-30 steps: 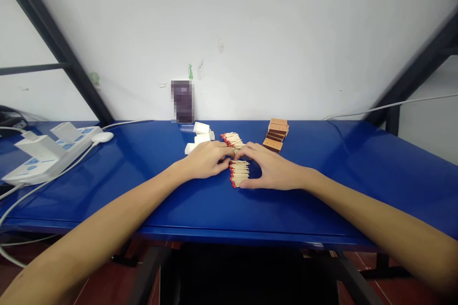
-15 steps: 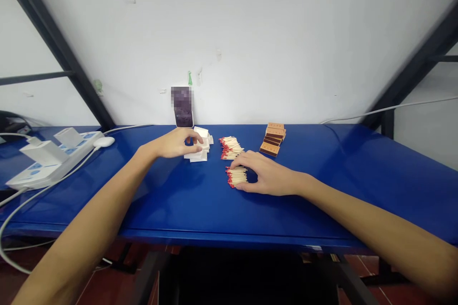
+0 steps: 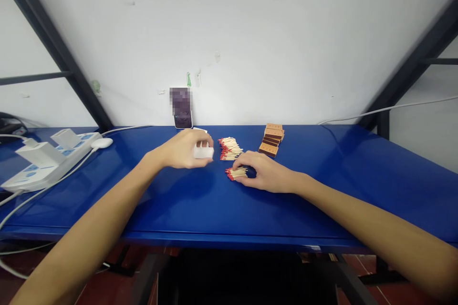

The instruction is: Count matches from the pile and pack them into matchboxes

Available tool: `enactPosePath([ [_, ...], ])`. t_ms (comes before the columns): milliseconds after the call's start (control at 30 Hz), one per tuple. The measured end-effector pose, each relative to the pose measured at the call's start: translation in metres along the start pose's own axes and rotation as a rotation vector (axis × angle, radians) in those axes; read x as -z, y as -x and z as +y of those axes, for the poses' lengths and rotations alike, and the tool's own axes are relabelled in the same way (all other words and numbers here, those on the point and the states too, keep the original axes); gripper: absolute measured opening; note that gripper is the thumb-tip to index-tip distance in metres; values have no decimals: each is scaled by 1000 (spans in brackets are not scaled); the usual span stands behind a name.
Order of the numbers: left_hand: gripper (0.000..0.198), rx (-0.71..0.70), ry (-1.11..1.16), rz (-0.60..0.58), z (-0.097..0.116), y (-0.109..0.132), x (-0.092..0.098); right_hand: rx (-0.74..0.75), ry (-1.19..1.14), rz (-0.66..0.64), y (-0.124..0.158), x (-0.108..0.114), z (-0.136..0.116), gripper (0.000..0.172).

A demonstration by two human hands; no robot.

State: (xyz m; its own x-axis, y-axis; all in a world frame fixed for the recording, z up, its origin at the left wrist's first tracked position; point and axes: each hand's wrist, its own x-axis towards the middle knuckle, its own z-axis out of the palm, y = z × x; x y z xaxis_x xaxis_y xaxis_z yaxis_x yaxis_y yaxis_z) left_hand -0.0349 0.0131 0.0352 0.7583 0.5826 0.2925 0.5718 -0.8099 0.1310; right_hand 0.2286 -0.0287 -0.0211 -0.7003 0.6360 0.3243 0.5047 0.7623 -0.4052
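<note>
The small bundle of red-tipped matches [image 3: 240, 172] lies between the thumb and fingers of the right hand [image 3: 263, 171], just left of its palm. Its sticks run roughly left to right, heads pointing away from that palm, toward the left hand's side. The right hand is part-closed in a wide pinch across this long axis: thumb at the near edge, fingertips at the far edge, with a gap between palm and stick ends. The right hand is the nearer one; from the left hand [image 3: 184, 149], the bundle lies to the right and a little closer to the person.

The left hand is curled about a white matchbox tray [image 3: 203, 152], fingers over it and thumb below, the tray facing the right hand's side. Blur hides whether anything is inside.

Just beyond the right hand's fingertips is a larger loose pile of matches [image 3: 230, 149], also heads left. Farther out, beyond the right hand's knuckles, matchbox sleeves [image 3: 272, 139] overlap in a stack. More white card [image 3: 200, 129] peeks out behind the left hand; a phone [image 3: 183, 116] leans on the wall beyond it. Well left of that hand sits a power strip [image 3: 77, 151], on the same blue table [image 3: 222, 207].
</note>
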Motion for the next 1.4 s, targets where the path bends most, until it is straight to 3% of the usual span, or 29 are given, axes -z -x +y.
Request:
enactPosePath([
  [233, 28, -289, 122, -135, 54, -5, -41, 0, 1, 62, -2, 2, 7, 5],
  [333, 27, -328, 18, -42, 61, -6, -55, -7, -3, 86, -2, 2, 12, 5],
  [567, 30, -335, -20, 65, 55, -9, -56, -10, -33, 104, -2, 2, 15, 6],
  [733, 19, -213, 18, 93, 38, -11, -46, -64, -90, 94, -2, 1, 14, 13],
  [833, 18, -144, 19, 54, 28, -12, -46, -97, -96, 96, -2, 1, 15, 18],
  [967, 21, -165, 64, 3, 23, -13, -51, -108, -102, 102, -2, 0, 16, 21],
  [1400, 28, -146, 165, 26, 24, -16, -60, -108, -82, 131, -2, -3, 15, 14],
])
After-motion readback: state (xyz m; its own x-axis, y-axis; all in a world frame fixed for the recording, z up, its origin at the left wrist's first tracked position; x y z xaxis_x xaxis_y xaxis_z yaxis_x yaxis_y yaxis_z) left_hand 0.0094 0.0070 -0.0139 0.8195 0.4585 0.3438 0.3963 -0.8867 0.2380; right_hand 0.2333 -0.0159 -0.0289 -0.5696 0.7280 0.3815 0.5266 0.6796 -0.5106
